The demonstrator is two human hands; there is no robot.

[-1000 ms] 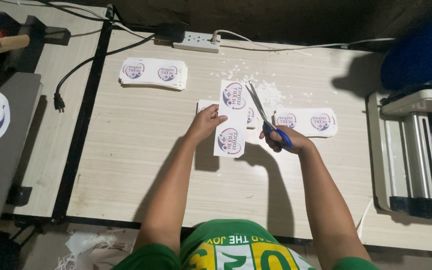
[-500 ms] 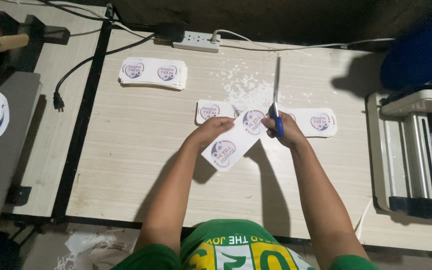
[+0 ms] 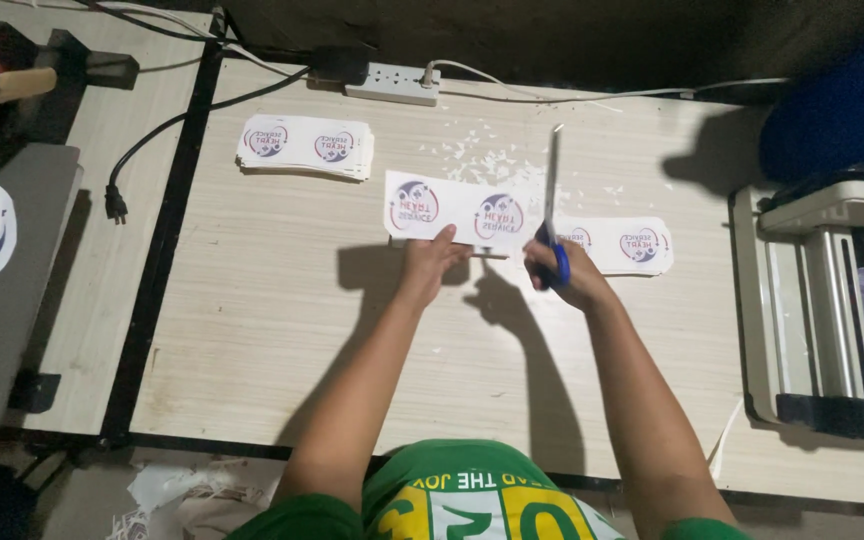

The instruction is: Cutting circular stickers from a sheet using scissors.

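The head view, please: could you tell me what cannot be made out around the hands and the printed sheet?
- Right hand: its fingers in the scissors handles, hidden by the hand's back.
- Printed sheet: its right end, behind the scissors blades.
- Right stack of sheets: its count, too small.
- Machine: cut off by the right edge.

Blue scissor handles (image 3: 555, 264) mostly buried in right hand (image 3: 560, 277); machine (image 3: 832, 300) at three o'clock cropped by edge.
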